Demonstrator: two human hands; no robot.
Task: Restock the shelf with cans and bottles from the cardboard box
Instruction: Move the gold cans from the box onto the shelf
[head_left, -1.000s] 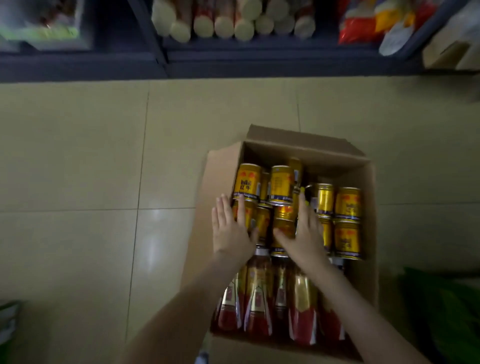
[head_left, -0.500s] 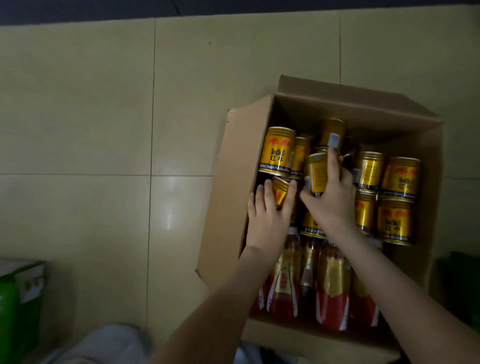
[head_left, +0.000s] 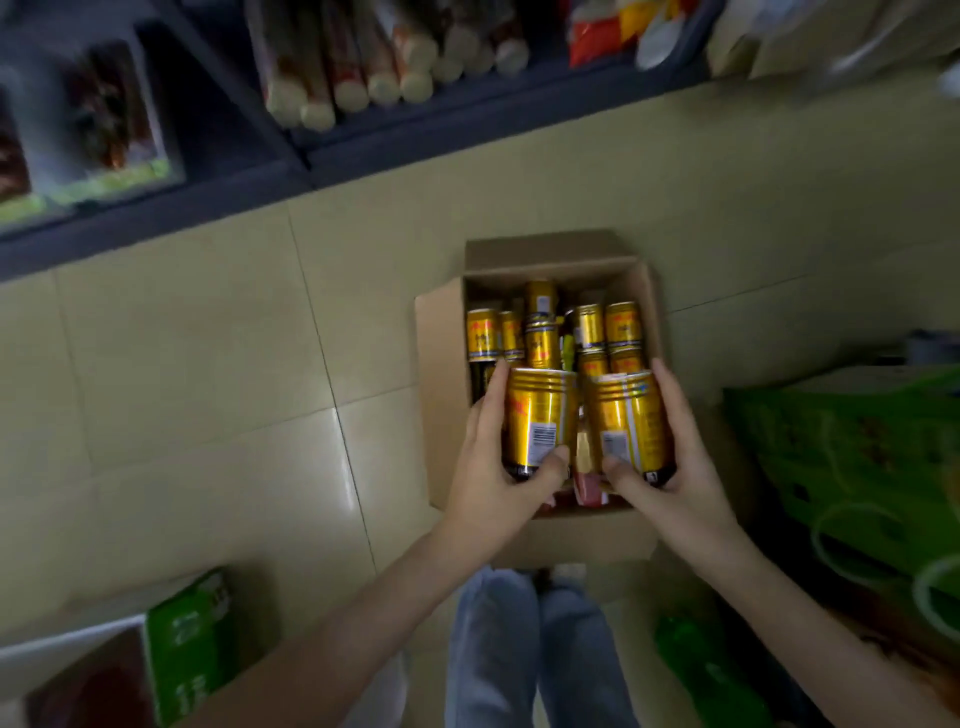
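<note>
Most of the view is a floor (head_left: 208, 364) of pale, glossy tiles with thin dark joints. Along its far edge runs a dark shelf (head_left: 467, 130), whose lowest level carries tube-shaped packs (head_left: 363, 78) lying with their ends outward. At the floor's right edge lies a green printed carton (head_left: 831, 441), and at the near left corner stands a smaller green box (head_left: 187, 639).

Mid-floor, just ahead of legs in blue jeans (head_left: 519, 649), sits the open cardboard box (head_left: 441, 389), flaps spread. Gold cans (head_left: 618, 325) crowd its far half; a red bottle label (head_left: 589, 488) shows at its near edge, mostly hidden.

Above the box's near half, the left hand (head_left: 493, 483) wraps one gold can (head_left: 537, 415), fingers round the far side and thumb across the barcode. The right hand (head_left: 680, 467) grips a second gold can (head_left: 628, 415) the same way. Both cans are side by side, nearly touching.
</note>
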